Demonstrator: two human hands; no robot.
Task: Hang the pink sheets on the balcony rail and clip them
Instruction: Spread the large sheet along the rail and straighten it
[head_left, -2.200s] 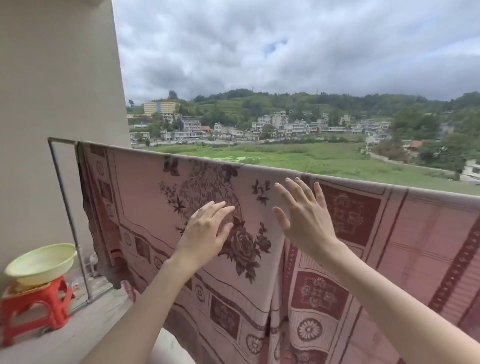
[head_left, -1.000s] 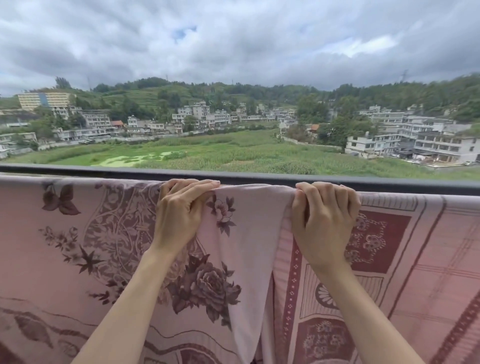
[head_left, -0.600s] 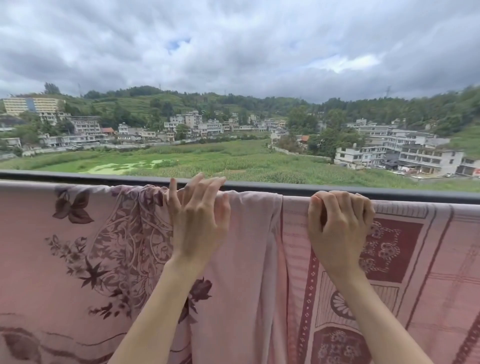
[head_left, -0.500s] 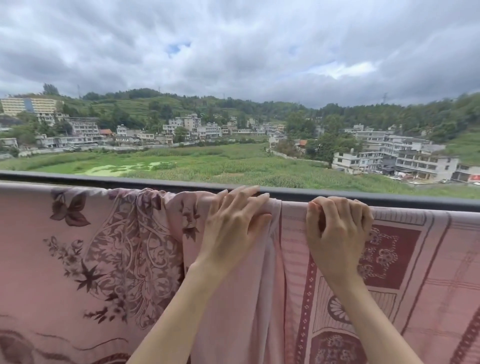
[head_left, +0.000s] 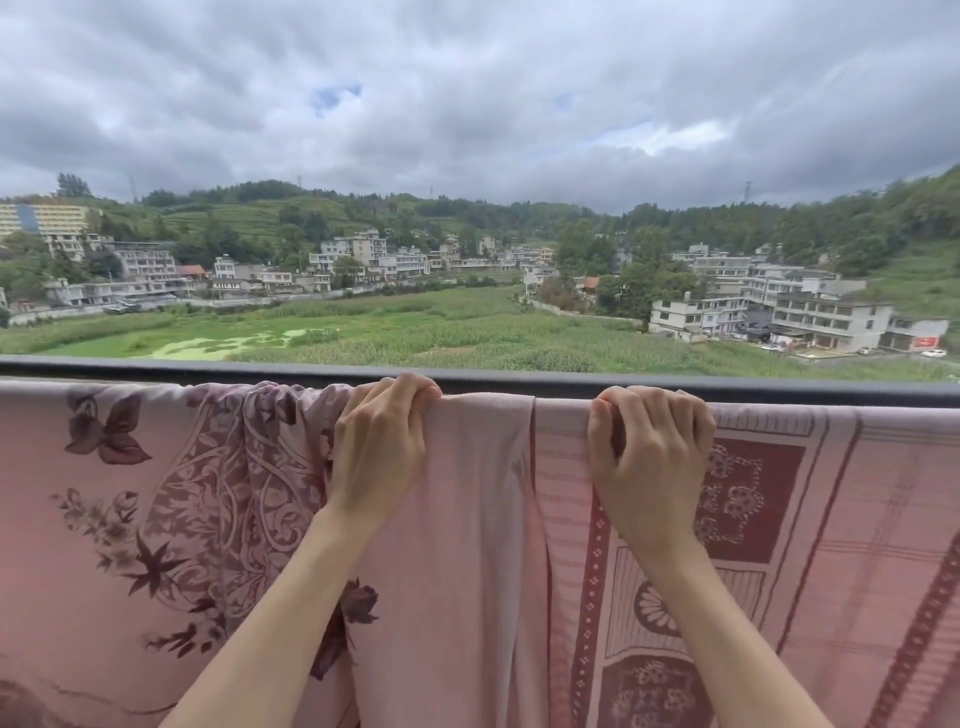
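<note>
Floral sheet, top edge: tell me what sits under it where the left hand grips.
The floral sheet drapes over a rail hidden beneath it; only the dark ledge behind shows. The left hand bunches its top edge. No clips are visible.

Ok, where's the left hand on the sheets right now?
In the head view, the left hand grips the top edge of the floral sheet at the rail, just left of the seam with the geometric sheet.

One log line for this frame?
left hand: grip on floral sheet top edge | right hand: grip on geometric sheet | clips: none visible
</note>
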